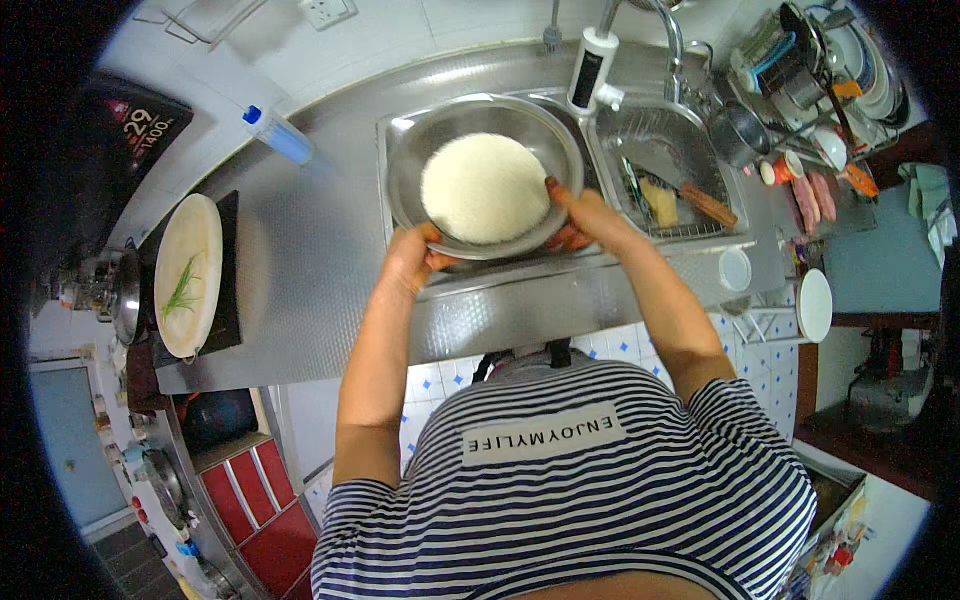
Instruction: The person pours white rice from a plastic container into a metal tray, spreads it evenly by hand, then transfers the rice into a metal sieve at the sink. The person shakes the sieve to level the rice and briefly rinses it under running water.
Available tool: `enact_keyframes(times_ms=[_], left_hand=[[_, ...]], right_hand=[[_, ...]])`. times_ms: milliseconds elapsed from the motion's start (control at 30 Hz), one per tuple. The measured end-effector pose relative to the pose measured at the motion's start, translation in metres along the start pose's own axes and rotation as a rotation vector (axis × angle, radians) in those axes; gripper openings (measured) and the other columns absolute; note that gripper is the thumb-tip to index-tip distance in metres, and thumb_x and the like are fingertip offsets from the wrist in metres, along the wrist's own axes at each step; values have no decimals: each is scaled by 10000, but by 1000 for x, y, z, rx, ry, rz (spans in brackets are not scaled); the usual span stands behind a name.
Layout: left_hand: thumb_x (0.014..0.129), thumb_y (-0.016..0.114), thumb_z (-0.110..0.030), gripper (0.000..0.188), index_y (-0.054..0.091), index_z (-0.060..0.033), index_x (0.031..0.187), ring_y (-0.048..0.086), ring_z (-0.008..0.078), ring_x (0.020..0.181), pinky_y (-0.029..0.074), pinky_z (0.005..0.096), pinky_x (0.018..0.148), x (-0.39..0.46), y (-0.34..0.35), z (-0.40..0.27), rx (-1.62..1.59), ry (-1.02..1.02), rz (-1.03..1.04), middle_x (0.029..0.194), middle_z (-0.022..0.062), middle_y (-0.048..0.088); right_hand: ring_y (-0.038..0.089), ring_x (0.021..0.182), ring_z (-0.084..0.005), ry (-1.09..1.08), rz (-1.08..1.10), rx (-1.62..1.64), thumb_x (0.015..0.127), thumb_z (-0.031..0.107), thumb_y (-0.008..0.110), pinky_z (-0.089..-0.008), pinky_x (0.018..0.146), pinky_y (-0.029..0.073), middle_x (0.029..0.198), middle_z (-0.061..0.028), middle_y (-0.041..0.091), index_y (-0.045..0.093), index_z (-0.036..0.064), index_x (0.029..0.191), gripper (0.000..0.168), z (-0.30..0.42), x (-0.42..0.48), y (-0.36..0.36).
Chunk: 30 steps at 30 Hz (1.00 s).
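Note:
My left hand (411,259) grips the near left rim of a wide stainless steel bowl (406,169). On the right side, my right hand (589,217) holds the same rim, with its thumb over the inner edge. A pale, grainy heap (486,187) that looks like uncooked rice fills the bowl's middle. The bowl is over the left basin of a steel sink (384,139) and covers most of it. Whether its base touches the basin floor is hidden. Both hands look slightly blurred.
A white tap heater (592,71) rises behind the bowl's right side. The right basin holds a wire rack (626,135), a brown-handled tool (709,205) and a yellowish piece (660,202). Left stands a round chopping board (191,232) with green stalks (180,289). A dish rack (795,90) is far right.

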<state>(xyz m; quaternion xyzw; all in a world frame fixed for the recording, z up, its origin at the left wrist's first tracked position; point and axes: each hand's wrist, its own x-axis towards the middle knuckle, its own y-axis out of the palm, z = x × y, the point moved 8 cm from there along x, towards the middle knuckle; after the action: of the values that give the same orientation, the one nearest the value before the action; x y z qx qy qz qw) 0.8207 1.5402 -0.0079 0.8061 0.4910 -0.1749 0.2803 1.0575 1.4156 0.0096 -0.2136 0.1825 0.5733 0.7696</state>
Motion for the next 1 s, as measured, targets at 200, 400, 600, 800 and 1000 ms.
enact_keyframes(times_ms=[200, 400, 600, 800, 1000], left_hand=[[776, 445, 16, 301, 467, 126, 1056, 623, 330, 774, 573, 447, 643, 23, 9, -5, -31, 1, -55, 954, 236, 561], [826, 387, -15, 305, 418, 170, 1066, 617, 336, 825, 577, 397, 687, 24, 8, 10, 52, -129, -16, 1019, 251, 542], [826, 378, 12, 387, 345, 175, 1176, 602, 363, 902, 577, 414, 712, -36, 35, -6, -16, 42, 5, 1100, 268, 508], [793, 456, -28, 338, 406, 139, 1083, 621, 314, 828, 571, 391, 696, -14, 20, 7, 29, -61, -15, 1016, 236, 549], [801, 451, -29, 311, 425, 162, 1045, 632, 298, 761, 585, 319, 644, 31, 13, -1, -72, -131, -43, 994, 223, 568]], right_hand=[[616, 627, -179, -29, -102, 268, 812, 164, 562, -276, 500, 516, 882, -163, 620, 546, -51, 1045, 317, 2, 42, 8], [639, 665, -224, -2, -182, 216, 789, 87, 529, -302, 523, 547, 879, -156, 623, 546, -57, 1062, 310, -1, 40, 1], [631, 696, -258, -151, -204, 246, 788, 57, 526, -335, 575, 561, 897, -211, 604, 506, -166, 1017, 321, 9, -5, 5], [623, 688, -219, -113, -128, 221, 793, 87, 539, -309, 556, 548, 893, -188, 609, 532, -125, 976, 280, -16, 26, -3], [604, 568, -218, -149, -206, 286, 788, 83, 549, -304, 474, 510, 789, -171, 606, 527, -114, 996, 287, 14, 44, -5]])
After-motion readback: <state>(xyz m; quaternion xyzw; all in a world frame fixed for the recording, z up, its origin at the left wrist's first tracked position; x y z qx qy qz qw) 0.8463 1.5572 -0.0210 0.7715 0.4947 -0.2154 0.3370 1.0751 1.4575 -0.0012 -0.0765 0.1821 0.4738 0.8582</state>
